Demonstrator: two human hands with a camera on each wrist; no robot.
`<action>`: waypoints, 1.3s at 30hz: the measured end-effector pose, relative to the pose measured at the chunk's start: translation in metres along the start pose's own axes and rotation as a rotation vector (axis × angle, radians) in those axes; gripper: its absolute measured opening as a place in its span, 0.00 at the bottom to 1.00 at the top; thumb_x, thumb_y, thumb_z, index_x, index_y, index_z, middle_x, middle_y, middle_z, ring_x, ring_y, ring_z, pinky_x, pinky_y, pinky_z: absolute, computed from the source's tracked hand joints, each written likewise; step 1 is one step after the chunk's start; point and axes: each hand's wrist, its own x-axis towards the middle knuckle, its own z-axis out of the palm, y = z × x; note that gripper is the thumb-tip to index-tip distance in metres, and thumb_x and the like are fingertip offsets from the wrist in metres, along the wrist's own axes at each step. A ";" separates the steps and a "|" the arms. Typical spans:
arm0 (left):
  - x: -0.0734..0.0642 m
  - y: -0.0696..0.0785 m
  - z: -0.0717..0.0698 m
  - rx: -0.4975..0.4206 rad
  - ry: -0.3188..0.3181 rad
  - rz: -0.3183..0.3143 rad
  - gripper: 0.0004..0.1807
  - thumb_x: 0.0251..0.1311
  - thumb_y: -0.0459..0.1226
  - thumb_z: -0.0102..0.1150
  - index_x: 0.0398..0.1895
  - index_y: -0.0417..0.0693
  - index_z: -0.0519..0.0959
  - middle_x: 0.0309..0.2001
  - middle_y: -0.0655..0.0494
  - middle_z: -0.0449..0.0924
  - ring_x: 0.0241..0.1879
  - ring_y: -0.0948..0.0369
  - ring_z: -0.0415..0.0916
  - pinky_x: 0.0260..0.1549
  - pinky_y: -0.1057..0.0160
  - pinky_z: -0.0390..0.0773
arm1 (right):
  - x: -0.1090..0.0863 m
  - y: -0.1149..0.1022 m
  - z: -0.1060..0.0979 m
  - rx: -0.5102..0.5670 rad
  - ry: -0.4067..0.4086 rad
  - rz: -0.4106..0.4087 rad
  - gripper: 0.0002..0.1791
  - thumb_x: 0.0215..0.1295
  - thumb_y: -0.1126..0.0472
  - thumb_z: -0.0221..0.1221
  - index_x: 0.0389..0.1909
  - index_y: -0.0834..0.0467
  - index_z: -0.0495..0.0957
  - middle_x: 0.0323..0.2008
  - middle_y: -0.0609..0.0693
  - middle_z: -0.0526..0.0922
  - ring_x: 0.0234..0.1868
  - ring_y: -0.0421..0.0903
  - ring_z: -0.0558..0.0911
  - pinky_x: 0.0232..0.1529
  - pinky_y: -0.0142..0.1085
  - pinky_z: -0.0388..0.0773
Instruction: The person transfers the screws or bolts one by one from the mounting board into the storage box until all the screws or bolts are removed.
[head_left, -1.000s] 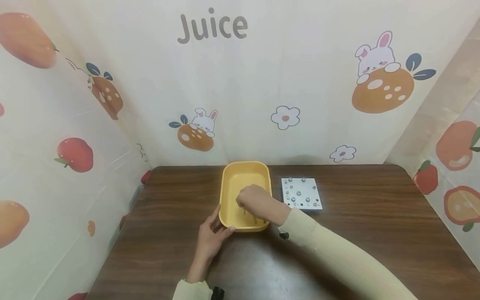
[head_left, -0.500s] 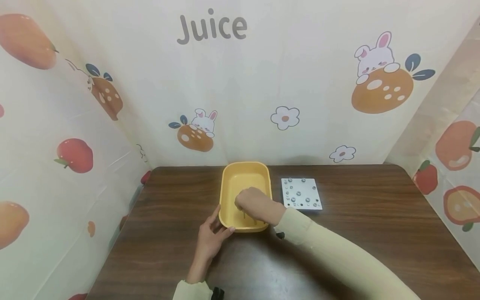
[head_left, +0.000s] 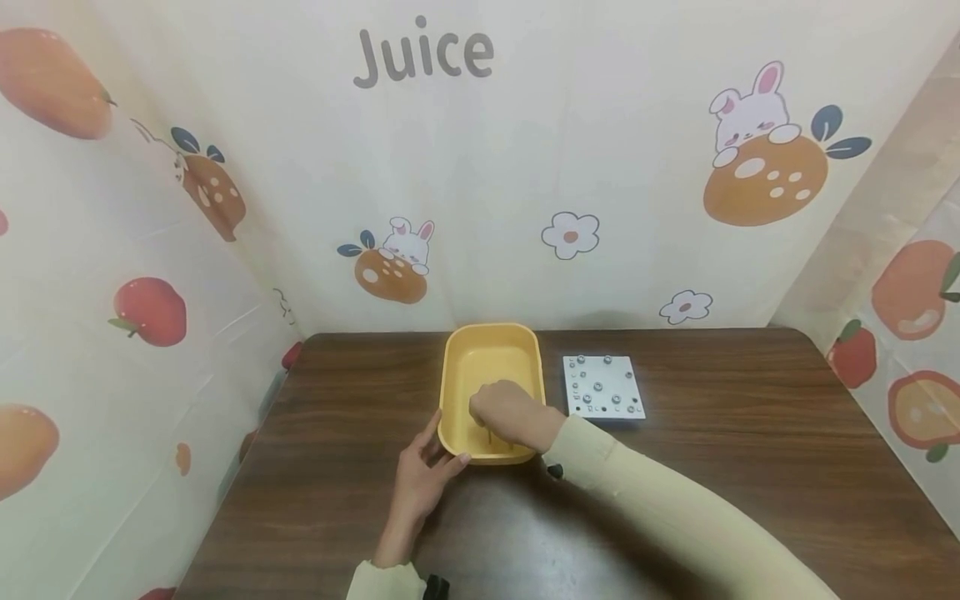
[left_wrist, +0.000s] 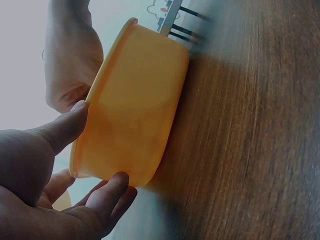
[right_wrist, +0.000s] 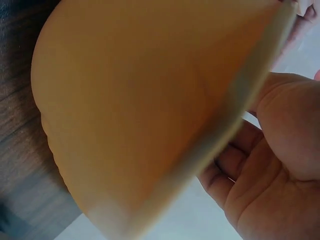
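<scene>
A yellow plastic bin [head_left: 487,358] stands on the table; its outer wall fills much of the left wrist view. My left hand [head_left: 423,475] holds its near left corner, the thumb [left_wrist: 70,125] at the rim and the other fingers around the side wall. My right hand [head_left: 510,412] reaches down into the bin near its front right, knuckles up and fingers curled. A thin, short stick-like piece [head_left: 490,436] shows just below it on the bin floor. In the right wrist view the bin wall hides the fingertips, so I cannot tell what they hold.
To the bin's right stands a white square plate [head_left: 603,387] with several bolts or nuts and holes on top; dark legs [left_wrist: 187,30] under it show in the left wrist view. The brown wood-grain table [head_left: 750,417] ends at a fruit-printed curtain [head_left: 487,167].
My right hand has moved slightly toward the bin's near end, and its forearm follows. The left hand, the bin and the plate stay in place.
</scene>
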 end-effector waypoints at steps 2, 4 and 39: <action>0.000 0.000 0.000 0.002 0.002 0.003 0.48 0.58 0.31 0.78 0.81 0.46 0.64 0.78 0.31 0.60 0.72 0.39 0.71 0.63 0.51 0.81 | 0.000 0.000 0.000 0.000 -0.010 0.006 0.11 0.63 0.71 0.68 0.31 0.50 0.82 0.25 0.44 0.81 0.25 0.41 0.74 0.31 0.30 0.74; 0.000 0.001 0.001 -0.002 0.001 0.001 0.48 0.58 0.31 0.78 0.81 0.46 0.64 0.79 0.31 0.60 0.72 0.39 0.70 0.63 0.50 0.81 | 0.001 0.001 0.001 0.002 -0.013 0.007 0.11 0.62 0.71 0.67 0.31 0.51 0.82 0.25 0.45 0.81 0.25 0.41 0.74 0.31 0.30 0.74; 0.001 0.000 0.000 0.005 0.015 -0.007 0.49 0.56 0.30 0.78 0.81 0.46 0.65 0.78 0.28 0.60 0.71 0.38 0.71 0.61 0.52 0.82 | -0.016 0.020 0.010 0.062 0.146 -0.001 0.13 0.51 0.77 0.66 0.28 0.54 0.87 0.26 0.46 0.84 0.26 0.44 0.75 0.31 0.34 0.78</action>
